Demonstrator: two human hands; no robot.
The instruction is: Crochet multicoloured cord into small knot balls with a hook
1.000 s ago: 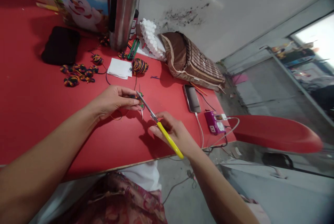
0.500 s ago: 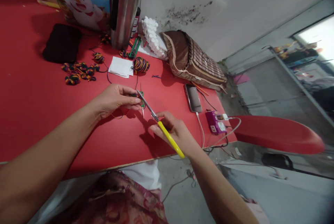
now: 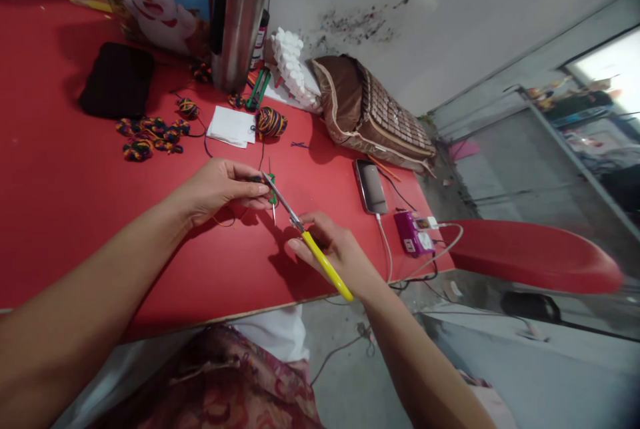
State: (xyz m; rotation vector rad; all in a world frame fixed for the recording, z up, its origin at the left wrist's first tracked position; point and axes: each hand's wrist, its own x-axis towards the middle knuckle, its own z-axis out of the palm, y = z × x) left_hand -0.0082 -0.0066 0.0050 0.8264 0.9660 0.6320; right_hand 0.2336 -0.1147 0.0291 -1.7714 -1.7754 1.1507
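Note:
My left hand (image 3: 220,189) is closed, its thumb and fingers pinching a small green piece (image 3: 273,190) with dark yarn on it. A thin metal pin sticks out above and below that piece; its exact kind I cannot make out. In my right hand (image 3: 333,249) is a pair of scissors (image 3: 325,266) with yellow handles. Their blades point up and left, with the tips right at the yarn and green piece. A strand runs from there toward a multicoloured yarn ball (image 3: 271,122). Several small yarn pompoms (image 3: 153,137) lie to the left.
White paper sheets (image 3: 231,126), a smaller yarn ball (image 3: 187,108) and a black pouch (image 3: 117,80) lie behind my hands. A steel bottle (image 3: 240,22) stands at the back, beside a brown cushion (image 3: 380,116). To the right are a phone (image 3: 371,186), a purple power block (image 3: 413,232) and cables.
Almost nothing differs. Both hands and the scissors hold nearly the same place; only the view has shifted slightly.

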